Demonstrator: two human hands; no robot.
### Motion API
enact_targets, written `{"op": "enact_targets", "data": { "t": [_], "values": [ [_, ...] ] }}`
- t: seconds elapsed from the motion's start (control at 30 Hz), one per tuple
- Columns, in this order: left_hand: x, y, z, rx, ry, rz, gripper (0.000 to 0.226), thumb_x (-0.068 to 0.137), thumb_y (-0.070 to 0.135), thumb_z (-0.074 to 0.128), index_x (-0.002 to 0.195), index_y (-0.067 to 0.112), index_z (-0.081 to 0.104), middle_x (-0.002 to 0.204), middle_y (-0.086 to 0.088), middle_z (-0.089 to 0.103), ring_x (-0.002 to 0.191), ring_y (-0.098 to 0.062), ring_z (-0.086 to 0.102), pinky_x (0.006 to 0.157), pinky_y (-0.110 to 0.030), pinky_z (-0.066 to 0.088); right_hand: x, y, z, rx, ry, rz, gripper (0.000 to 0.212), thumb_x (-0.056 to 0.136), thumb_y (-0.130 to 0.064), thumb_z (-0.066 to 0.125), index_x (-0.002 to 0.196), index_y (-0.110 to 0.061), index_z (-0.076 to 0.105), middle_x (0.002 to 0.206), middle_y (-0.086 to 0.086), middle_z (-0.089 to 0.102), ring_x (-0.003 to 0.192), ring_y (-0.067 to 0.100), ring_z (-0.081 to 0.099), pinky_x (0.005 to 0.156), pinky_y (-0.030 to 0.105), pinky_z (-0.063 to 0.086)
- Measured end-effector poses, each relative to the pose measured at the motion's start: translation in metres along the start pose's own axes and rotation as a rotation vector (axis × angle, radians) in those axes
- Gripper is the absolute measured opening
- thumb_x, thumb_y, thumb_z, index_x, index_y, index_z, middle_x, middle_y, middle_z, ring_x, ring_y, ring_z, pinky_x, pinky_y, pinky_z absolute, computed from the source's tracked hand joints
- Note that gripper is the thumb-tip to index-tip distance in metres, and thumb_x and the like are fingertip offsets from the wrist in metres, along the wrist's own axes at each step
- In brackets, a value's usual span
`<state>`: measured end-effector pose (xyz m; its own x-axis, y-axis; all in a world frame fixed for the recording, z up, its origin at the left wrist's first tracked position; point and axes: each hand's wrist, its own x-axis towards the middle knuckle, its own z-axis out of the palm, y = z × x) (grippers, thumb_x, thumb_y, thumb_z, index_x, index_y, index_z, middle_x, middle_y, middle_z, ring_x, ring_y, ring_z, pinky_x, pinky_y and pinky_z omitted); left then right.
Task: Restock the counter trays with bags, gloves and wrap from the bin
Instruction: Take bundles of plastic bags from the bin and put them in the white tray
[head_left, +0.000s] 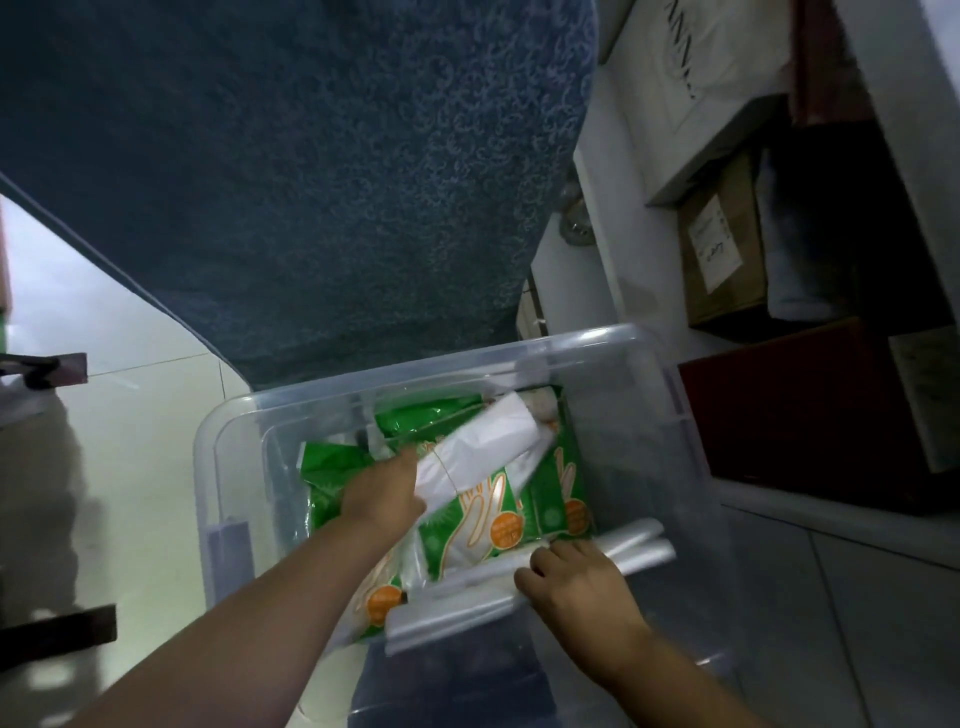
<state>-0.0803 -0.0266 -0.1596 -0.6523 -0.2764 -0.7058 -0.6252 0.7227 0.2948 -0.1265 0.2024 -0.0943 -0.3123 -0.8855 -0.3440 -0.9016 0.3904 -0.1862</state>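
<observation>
A clear plastic bin (223, 447) stands on the floor below me. Inside lie several green glove packs (483, 519) printed with hand outlines and orange circles. My left hand (384, 493) is inside the bin, closed on a white bundle of plastic bags (483, 447) tied with a thin band and lifted at a slant above the packs. My right hand (576, 582) is at the bin's near side, fingers curled around a clear roll of wrap (623, 545) lying across the packs. The counter trays are out of view.
A blue patterned cloth (311, 182) hangs over the bin's far side. Stacked cardboard boxes (722, 249) and a dark red box (800, 415) stand close on the right. Pale tiled floor (130, 415) lies to the left, with dark furniture edges (47, 369) at the far left.
</observation>
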Motion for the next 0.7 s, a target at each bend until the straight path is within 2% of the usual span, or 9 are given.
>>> {"op": "enact_targets", "data": {
  "t": [0.1,0.17,0.27,0.37,0.43,0.5,0.63,0.7],
  "values": [
    [-0.019,-0.002,-0.009,-0.028,-0.063,0.016,0.032,0.078,0.026,0.066,0.108,0.021,0.057,0.105,-0.004,0.069,0.091,-0.024,0.064,0.072,-0.029,0.05,-0.008,-0.003,-0.02,-0.007,0.009,0.031,0.03,0.039,-0.024,0.076,0.059,-0.024,0.054,0.055,-0.004,0.056,0.049,0.018,0.054,0.046,0.023,0.039],
    [-0.034,-0.002,-0.022,-0.083,-0.053,0.017,0.031,0.078,0.026,0.064,0.109,0.023,0.059,0.105,-0.003,0.068,0.093,-0.024,0.063,0.075,-0.029,0.051,-0.014,-0.006,-0.042,-0.007,0.05,0.049,0.025,0.045,-0.024,0.074,0.062,-0.024,0.055,0.057,-0.004,0.058,0.051,0.018,0.055,0.048,0.023,0.041],
    [-0.063,-0.004,-0.051,-0.129,0.036,0.059,0.028,0.077,0.031,0.063,0.104,0.029,0.061,0.098,0.0,0.07,0.089,-0.022,0.064,0.071,-0.028,0.049,-0.024,-0.007,-0.08,-0.025,0.132,0.1,0.011,0.057,-0.023,0.064,0.064,-0.025,0.056,0.058,-0.005,0.059,0.053,0.017,0.056,0.052,0.024,0.043],
    [-0.097,-0.003,-0.088,-0.177,0.176,0.108,0.016,0.08,0.043,0.062,0.088,0.03,0.058,0.078,0.006,0.065,0.075,-0.02,0.063,0.06,-0.027,0.044,-0.037,-0.011,-0.123,0.002,0.177,0.231,0.024,0.052,-0.024,0.078,0.064,-0.024,0.058,0.057,-0.004,0.06,0.052,0.018,0.057,0.049,0.025,0.044],
    [-0.118,0.002,-0.113,-0.198,0.247,0.137,0.012,0.082,0.039,0.062,0.079,0.031,0.053,0.069,0.009,0.057,0.071,-0.022,0.061,0.057,-0.026,0.038,-0.049,-0.016,-0.154,0.014,0.234,0.338,0.028,0.048,-0.023,0.083,0.061,-0.023,0.058,0.055,-0.002,0.06,0.051,0.019,0.056,0.048,0.026,0.043],
    [-0.136,0.012,-0.137,-0.21,0.292,0.149,0.013,0.082,0.031,0.063,0.076,0.028,0.052,0.068,0.006,0.058,0.071,-0.024,0.062,0.057,-0.026,0.038,-0.061,-0.018,-0.186,0.043,0.312,0.439,0.03,0.046,-0.021,0.084,0.06,-0.022,0.058,0.053,-0.002,0.059,0.049,0.02,0.056,0.046,0.025,0.042],
    [-0.164,0.051,-0.179,-0.262,0.325,0.268,0.019,0.075,0.027,0.068,0.068,0.032,0.051,0.062,0.007,0.061,0.061,-0.014,0.058,0.05,-0.022,0.037,-0.095,-0.014,-0.241,0.169,0.489,0.628,0.021,0.061,-0.023,0.075,0.062,-0.018,0.054,0.056,-0.002,0.057,0.049,0.021,0.053,0.044,0.027,0.034],
    [-0.174,0.084,-0.197,-0.261,0.317,0.331,0.017,0.073,0.028,0.067,0.068,0.032,0.051,0.06,0.007,0.06,0.059,-0.009,0.056,0.051,-0.021,0.038,-0.116,-0.008,-0.264,0.266,0.585,0.755,0.018,0.075,-0.024,0.07,0.071,-0.016,0.055,0.065,0.001,0.06,0.059,0.023,0.054,0.048,0.032,0.04]
  ]
}}
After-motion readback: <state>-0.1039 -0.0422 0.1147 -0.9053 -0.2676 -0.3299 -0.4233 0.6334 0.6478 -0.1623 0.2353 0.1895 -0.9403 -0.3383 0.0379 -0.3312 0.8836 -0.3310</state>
